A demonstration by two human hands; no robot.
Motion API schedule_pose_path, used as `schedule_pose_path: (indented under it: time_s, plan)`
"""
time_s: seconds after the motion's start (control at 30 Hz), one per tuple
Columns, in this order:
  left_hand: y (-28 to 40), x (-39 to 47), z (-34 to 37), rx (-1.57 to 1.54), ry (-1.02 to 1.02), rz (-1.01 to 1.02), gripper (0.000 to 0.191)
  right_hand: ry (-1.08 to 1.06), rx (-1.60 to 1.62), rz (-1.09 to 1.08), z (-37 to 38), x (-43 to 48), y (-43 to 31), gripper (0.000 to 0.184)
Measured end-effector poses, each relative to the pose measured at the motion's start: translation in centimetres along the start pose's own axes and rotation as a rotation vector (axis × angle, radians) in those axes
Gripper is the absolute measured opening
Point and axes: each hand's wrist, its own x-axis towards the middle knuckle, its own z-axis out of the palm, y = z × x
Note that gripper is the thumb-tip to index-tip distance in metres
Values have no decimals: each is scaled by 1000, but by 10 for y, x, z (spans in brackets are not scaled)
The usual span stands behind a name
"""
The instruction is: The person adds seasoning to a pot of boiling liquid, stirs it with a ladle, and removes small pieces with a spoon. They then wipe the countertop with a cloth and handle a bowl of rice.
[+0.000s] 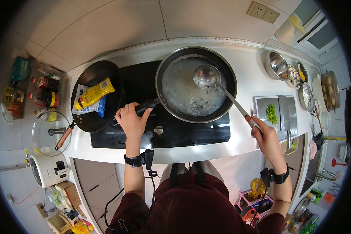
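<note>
My left hand (134, 118) is closed around the black handle (145, 107) of a deep frying pan (233, 87) on the black cooktop (158, 139). Cloudy liquid (180, 87) with small dark bits fills much of this pan. From the right, my right hand (263, 134) grips the handle of a metal ladle (207, 76). The ladle's bowl is tilted over the liquid, with liquid running down beneath it. To the left, a black wok (96, 68) with a wooden handle holds a yellow packet (95, 93) and a white and blue bag (101, 106).
Chopped greens (271, 114) and a cleaver (285, 112) lie on a grey cutting board (260, 102) at right. Beyond are a steel bowl (277, 65) and several dishes. A glass lid (43, 128), bottles (45, 99) and a white appliance (48, 170) stand at left.
</note>
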Motion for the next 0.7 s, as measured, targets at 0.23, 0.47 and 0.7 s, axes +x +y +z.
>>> schedule_pose_path:
  time_s: [0.23, 0.47, 0.7]
  plan:
    - [1, 0, 0, 10, 10, 6, 45, 96, -705, -299, 10, 40, 20, 51]
    - [0, 0, -1, -14, -56, -33, 47, -69, -451, -152, -13, 34, 7, 40]
    - [-2, 0, -1, -25, -60, -34, 46, -383, 63, 203, -32, 30, -15, 33]
